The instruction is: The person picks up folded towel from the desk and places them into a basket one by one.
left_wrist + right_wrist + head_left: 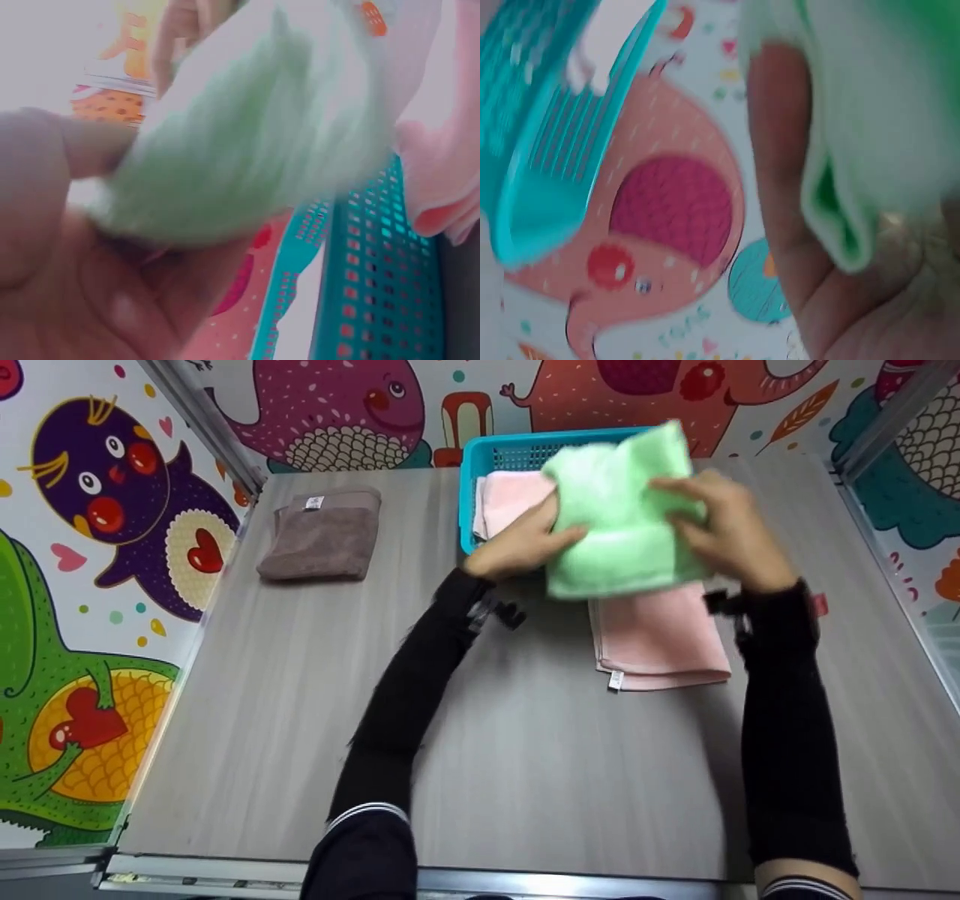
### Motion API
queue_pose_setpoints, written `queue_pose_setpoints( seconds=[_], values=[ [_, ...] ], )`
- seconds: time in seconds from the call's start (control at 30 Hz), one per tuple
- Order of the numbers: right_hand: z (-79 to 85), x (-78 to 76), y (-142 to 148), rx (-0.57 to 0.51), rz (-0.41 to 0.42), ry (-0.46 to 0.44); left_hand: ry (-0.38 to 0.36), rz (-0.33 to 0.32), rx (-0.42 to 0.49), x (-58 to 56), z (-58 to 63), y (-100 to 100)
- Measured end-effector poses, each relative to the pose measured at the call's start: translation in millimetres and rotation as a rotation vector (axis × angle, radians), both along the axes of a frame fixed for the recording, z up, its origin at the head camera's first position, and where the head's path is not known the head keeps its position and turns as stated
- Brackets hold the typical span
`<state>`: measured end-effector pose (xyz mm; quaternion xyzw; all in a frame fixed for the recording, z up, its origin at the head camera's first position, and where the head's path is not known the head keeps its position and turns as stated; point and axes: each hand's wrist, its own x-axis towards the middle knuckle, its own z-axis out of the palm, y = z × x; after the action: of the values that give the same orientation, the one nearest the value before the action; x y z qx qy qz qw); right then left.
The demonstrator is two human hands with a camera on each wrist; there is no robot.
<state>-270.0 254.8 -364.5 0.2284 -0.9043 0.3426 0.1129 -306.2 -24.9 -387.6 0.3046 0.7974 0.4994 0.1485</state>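
A folded light green towel (615, 525) is held up over the blue-green basket (466, 487), in front of its right side. My left hand (525, 538) grips its left edge, thumb on the near face. At the right edge my right hand (731, 521) pinches the cloth between thumb and fingers. In the left wrist view the towel (247, 135) is blurred, its lower edge between thumb and fingers. The right wrist view shows its folded layers (840, 217) against the palm. A pink towel (510, 495) lies inside the basket, partly hidden.
Another folded pink towel (664, 637) lies on the table in front of the basket, partly under the raised green one in the head view. A folded brown towel (322, 536) sits at the back left. Cartoon-patterned walls (202, 540) enclose the table (285, 720).
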Motion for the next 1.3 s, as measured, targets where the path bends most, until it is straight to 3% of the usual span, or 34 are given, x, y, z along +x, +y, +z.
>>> queue_pose_setpoints(
  seconds=[0.13,0.2,0.27,0.33,0.4,0.63,0.77,0.97,1.1,1.2,1.3],
  values=[
    [6.5,-20.8,8,0.062,-0.193,-0.066,0.006,0.211,0.053,-22.4,-4.4,36],
    [3.4,-33.6,9,0.086,-0.277,-0.075,0.046,0.307,0.052,-31.9,-8.5,53],
    [-3.0,-45.7,9,0.1,-0.36,-0.046,0.131,0.354,0.022,-41.6,-13.1,69],
    [-9.7,-58.6,9,0.117,-0.434,-0.064,0.231,0.358,-0.085,-51.7,-18.0,85],
    [-17.8,-70.2,9,0.148,-0.456,-0.09,0.284,0.335,-0.22,-60.5,-23.3,99],
    [-54.9,-92.6,4,0.205,-0.236,-0.204,0.254,0.259,-0.796,-70.8,-46.5,116],
    [-64.5,-100.8,0,0.261,-0.231,-0.201,0.261,0.277,-1.029,-72.8,-49.3,115],
    [-73.4,-104.8,-14,0.506,-0.323,-0.055,0.235,0.26,-1.154,-75.9,-47.5,109],
    [-80.2,-106.8,-18,0.536,-0.334,0.053,0.297,0.28,-1.157,-76.1,-50.7,109],
    [-82.3,-108.0,-17,0.544,-0.323,0.071,0.382,0.28,-1.131,-77.4,-53.4,110],
    [-82.1,-108.2,-15,0.631,-0.31,0.026,0.386,0.256,-1.168,-79.8,-54.0,112]
  ],
)
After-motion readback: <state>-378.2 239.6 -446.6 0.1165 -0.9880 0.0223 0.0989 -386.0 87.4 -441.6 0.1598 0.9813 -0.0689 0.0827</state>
